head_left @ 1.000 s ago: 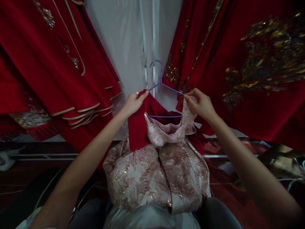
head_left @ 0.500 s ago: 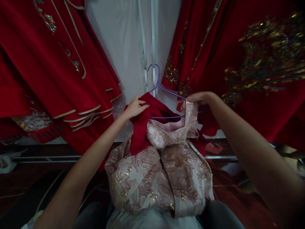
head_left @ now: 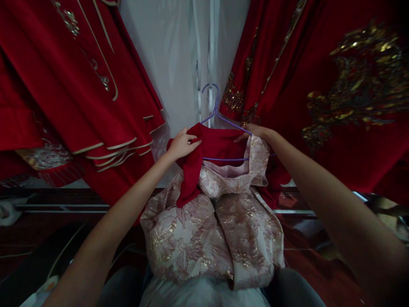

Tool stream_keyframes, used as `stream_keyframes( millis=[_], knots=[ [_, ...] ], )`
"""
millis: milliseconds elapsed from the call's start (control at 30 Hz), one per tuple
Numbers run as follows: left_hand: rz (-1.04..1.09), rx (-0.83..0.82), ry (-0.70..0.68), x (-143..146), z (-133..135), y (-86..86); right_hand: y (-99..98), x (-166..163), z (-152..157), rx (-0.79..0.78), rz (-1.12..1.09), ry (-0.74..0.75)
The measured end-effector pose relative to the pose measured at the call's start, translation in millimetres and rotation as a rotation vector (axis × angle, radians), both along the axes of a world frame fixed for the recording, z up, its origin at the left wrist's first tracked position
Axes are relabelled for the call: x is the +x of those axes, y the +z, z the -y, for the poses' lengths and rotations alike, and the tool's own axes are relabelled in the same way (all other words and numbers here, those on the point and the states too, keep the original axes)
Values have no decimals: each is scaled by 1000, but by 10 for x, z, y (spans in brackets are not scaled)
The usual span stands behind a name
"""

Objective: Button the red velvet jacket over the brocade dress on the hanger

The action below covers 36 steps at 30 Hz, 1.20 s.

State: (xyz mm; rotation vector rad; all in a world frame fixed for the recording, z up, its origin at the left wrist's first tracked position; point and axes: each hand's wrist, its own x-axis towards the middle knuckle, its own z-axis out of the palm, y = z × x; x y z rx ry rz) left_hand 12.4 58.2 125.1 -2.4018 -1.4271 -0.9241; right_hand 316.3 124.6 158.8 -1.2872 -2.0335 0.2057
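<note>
Backdrop: pale wall [head_left: 166,55] with metal strips [head_left: 212,42] running up it; clock directions below are taken from the middle of the dress [head_left: 191,238].
Dress: pinkish brocade with metallic gold patches, in the centre, bodice toward 12 o'clock and a split down its front; its strap [head_left: 259,155] at 1 o'clock lies over the hanger.
Hanger: violet [head_left: 217,99], at 12 o'clock, hook uppermost before the wall strips; its lower bar crosses above the neckline. Whether the hook bears on anything I cannot tell.
Red cloth: plain [head_left: 220,143], spread behind the neckline and across the hanger, with one end dropping over the bodice at 11 o'clock.
Left hand: at 11 o'clock [head_left: 183,144], closed over the red cloth beside the hanger's slope, ring [head_left: 189,142] on a finger.
Right hand: at 1 o'clock [head_left: 255,130], fingers reaching behind the hanger's slope against the red cloth; partly hidden, so I cannot tell how tight its grip is.
Red garments: one group [head_left: 96,115] at 10 o'clock with pale piping, another [head_left: 287,106] at 2 o'clock with gold sequins.
Low down: metal rail [head_left: 67,207] at 9 o'clock, dark knees [head_left: 297,290] at 4 and 8, dark red floor [head_left: 306,249].
</note>
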Motion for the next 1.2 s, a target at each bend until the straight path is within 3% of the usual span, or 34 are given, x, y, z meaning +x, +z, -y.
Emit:
stream_keyframes(
  millis=[133, 300, 433, 500, 567, 700, 833, 967, 1067, 1200],
  knots=[
    [-44, 48, 31, 14, 11, -30, 91, 76, 148, 172, 85, -348],
    [-119, 63, 49, 26, 30, -72, 139, 414, 439, 308, 224, -473],
    [-111, 51, 90, 104, 103, -121, 181, 612, 759, 240, 309, -596],
    [-91, 53, 105, 143, 148, -145, 226, 600, 984, 127, 433, -748],
    [-73, 54, 115, 172, 185, -161, 267, 538, 1226, 114, 581, -782],
    [-41, 50, 112, 204, 225, -167, 252, 361, 1544, 152, 648, -612],
    [-8, 40, 103, 234, 261, -182, 57, 97, 1481, 236, 600, -415],
    [8, 54, 141, 209, 236, -194, -206, -375, 1321, 214, 292, -256],
    [34, 32, 122, 132, 176, -144, -353, -716, 1292, 183, 53, -47],
    [205, 120, 123, 146, 237, -93, -500, -840, 1229, 98, -110, 88]
  ],
)
